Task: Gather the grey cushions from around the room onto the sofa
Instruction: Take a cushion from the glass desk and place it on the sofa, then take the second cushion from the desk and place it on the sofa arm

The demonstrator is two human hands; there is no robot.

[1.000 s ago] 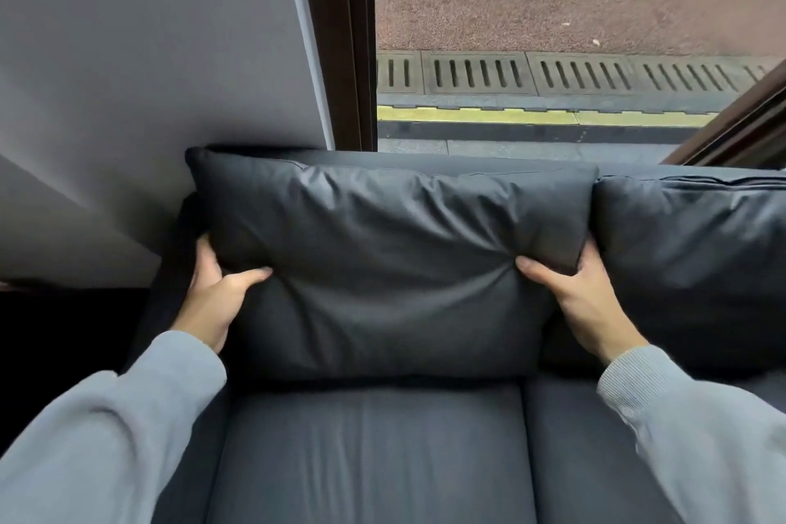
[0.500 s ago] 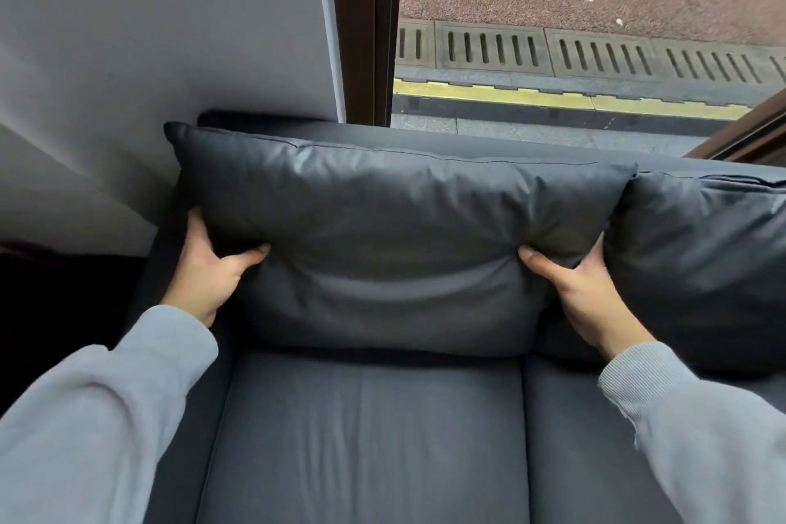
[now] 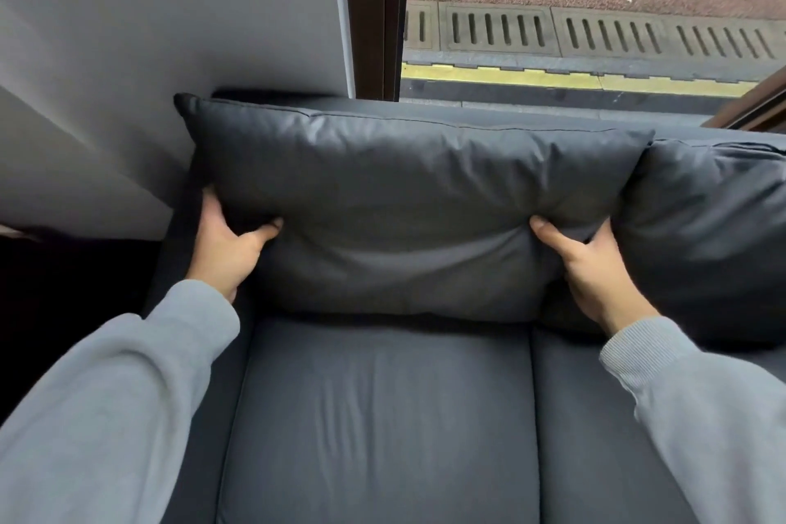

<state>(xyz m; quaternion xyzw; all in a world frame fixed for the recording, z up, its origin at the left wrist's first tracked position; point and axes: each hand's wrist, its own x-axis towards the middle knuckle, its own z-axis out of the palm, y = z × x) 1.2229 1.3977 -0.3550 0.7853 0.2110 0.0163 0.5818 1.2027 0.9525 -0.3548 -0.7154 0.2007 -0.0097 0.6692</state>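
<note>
Wall (image 3: 149, 34) and second cushion (image 3: 714, 234) flank gripped cushion (image 3: 404, 200).

Cushion (image 3: 408, 217) stands upright on the sofa (image 3: 383, 417) seat, against the backrest, at the sofa's left end. Left hand (image 3: 225, 247) on the cushion's left edge, between cushion and armrest (image 3: 178, 234); right hand (image 3: 595, 268) on its right edge, in the gap beside a second cushion (image 3: 706, 238), which touches the first on the right. Wall (image 3: 149, 34) behind and to the left. Window frame (image 3: 374, 13) behind the sofa back; drain grates (image 3: 595, 32) outside beyond it.
</note>
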